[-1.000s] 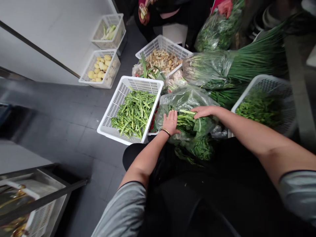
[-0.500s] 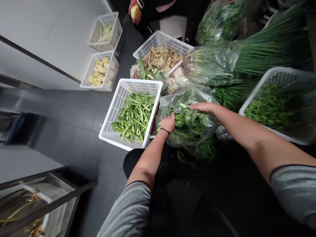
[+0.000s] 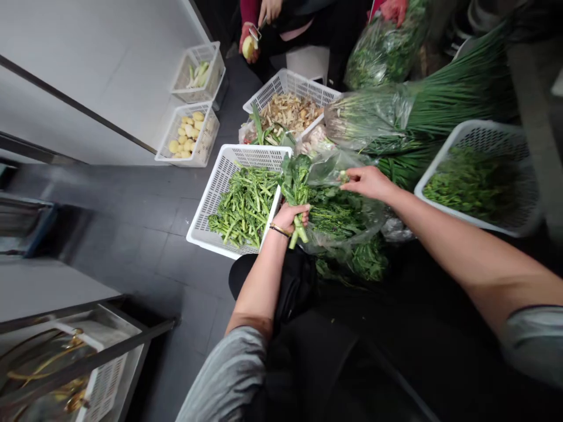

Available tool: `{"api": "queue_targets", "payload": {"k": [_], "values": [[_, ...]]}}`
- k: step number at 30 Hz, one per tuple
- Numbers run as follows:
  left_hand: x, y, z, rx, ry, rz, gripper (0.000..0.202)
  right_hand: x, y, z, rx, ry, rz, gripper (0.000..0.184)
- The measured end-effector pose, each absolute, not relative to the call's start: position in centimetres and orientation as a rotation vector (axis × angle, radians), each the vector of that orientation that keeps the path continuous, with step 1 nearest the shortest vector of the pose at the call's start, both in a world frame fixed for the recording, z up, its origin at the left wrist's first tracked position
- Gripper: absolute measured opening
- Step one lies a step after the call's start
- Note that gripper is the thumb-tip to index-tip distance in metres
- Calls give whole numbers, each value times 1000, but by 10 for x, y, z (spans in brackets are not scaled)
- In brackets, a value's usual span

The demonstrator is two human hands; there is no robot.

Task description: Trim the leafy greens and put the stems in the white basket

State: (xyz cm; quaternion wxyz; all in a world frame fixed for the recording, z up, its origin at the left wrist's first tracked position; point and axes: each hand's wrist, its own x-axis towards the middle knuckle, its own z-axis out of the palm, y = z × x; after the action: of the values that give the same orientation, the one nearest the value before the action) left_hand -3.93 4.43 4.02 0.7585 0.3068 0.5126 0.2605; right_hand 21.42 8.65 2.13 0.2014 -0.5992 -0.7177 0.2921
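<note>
My left hand [image 3: 291,215] is closed around the stalks of a small bunch of leafy greens [image 3: 295,183], which stands upright just outside a clear plastic bag [image 3: 347,214] of the same greens on my lap. My right hand [image 3: 368,180] is pinched on a green stem at the bag's open top. Just left of my left hand sits a white basket [image 3: 211,199] holding trimmed green stalks [image 3: 246,202].
A second white basket of greens [image 3: 477,179] stands at right. Long bagged chives [image 3: 422,108] lie behind it. Farther back are baskets of peelings [image 3: 288,108] and peeled potatoes [image 3: 187,136]. Another person's hands [image 3: 253,38] peel a potato. A metal rack [image 3: 74,357] is at lower left.
My left hand closed on a bunch of greens and lifted it out of the bag. My right hand rose to the bag's top and pinched a stem.
</note>
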Motion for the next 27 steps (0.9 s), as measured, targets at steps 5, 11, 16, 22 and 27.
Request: {"api": "queue_targets", "payload": {"k": [5,11,16,22,27], "values": [[-16,-23,61,320,1024,882,21,165,-4,64,-1406,-2156,377,33],[-14,-91,77,444,1008,1267,41,118,-88,71,-1014,-2177,436,41],[-32,-108,85,602,1047,1237,35,128,-92,94,-941,-1813,1055,34],[-33,-102,119,1043,1052,1186,45,147,-52,133,-1121,-1656,1337,35],[-17,-86,135,982,970,1367,33,138,-50,138,-907,-1341,1450,40]]}}
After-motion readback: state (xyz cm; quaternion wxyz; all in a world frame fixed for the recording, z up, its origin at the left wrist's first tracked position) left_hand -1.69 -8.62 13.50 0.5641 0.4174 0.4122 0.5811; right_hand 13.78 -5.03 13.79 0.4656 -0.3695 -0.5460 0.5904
